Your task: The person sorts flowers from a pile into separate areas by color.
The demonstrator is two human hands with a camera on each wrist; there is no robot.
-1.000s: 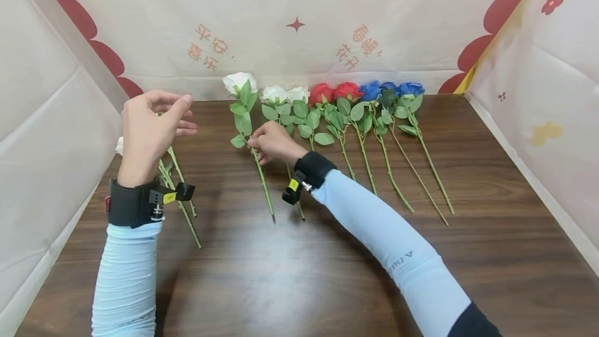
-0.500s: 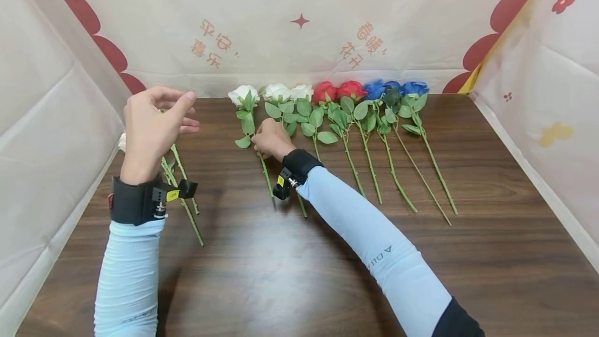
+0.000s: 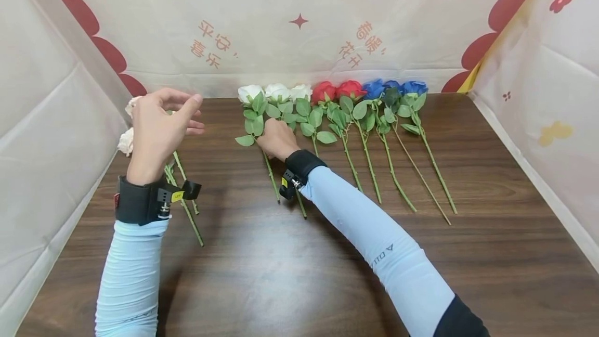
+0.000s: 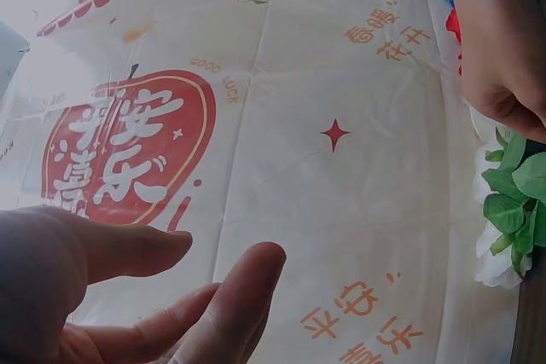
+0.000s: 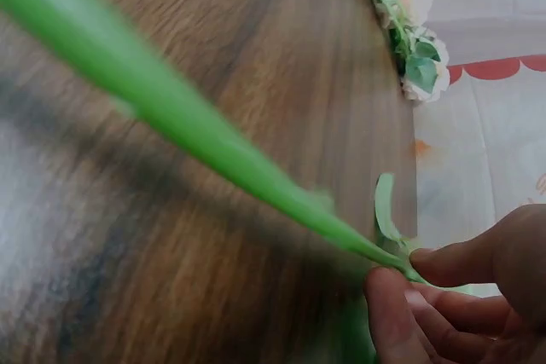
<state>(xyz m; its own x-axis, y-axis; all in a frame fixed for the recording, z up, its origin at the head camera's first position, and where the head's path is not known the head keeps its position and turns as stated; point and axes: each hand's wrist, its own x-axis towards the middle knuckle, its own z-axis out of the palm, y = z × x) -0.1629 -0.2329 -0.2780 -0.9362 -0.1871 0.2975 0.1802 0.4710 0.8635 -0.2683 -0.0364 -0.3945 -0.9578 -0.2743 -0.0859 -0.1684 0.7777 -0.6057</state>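
In the head view my right hand [image 3: 278, 139] holds a white rose [image 3: 250, 93] by its green stem, just below the leaves. The right wrist view shows thumb and fingers pinching that stem [image 5: 213, 151], which runs close over the table. The rose lies leftmost in the row, its bloom right beside another white rose [image 3: 277, 92]. My left hand [image 3: 164, 131] hovers at the left with fingers relaxed, holding nothing. Behind and below it, partly hidden, lie pale flowers [image 3: 126, 141] with green stems [image 3: 189, 217].
Further along the row lie a third white rose [image 3: 301, 92], red roses [image 3: 351, 89] and blue roses [image 3: 414, 88], stems pointing toward the front. The brown wooden table [image 3: 262, 280] is bounded by a printed cloth [image 3: 281, 51] at the back and sides.
My right hand has lowered the white rose and shifted it rightward, closer to the other white roses. My left hand has stayed raised, drifting slightly right.
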